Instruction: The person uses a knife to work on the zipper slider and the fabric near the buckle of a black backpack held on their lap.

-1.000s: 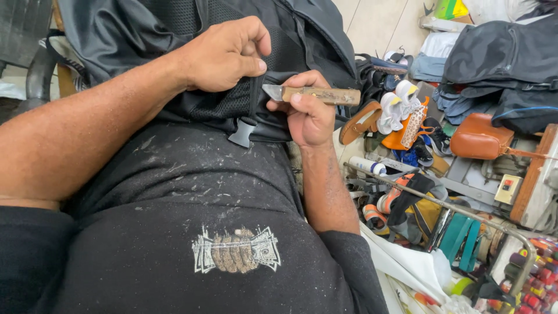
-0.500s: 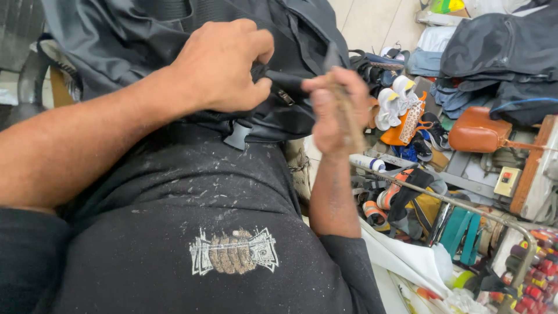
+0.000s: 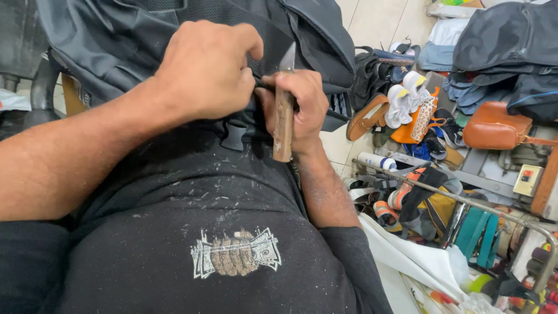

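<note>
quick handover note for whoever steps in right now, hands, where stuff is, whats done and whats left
Right hand: closed around a wooden-handled knife, blade up, tip at the black backpack on the lap.
Left hand: pinching the backpack's fabric right beside the blade.
Things: a plastic buckle hangs just below the hands; shoes and a brown bag lie on the floor to the right.
Done: no finished cut or repair shows.
Left: the knife work at the pinched spot appears in progress.

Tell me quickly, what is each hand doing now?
Left hand: closed, pinching the black backpack fabric.
Right hand: closed around the wooden-handled knife, blade pointing up.
</note>
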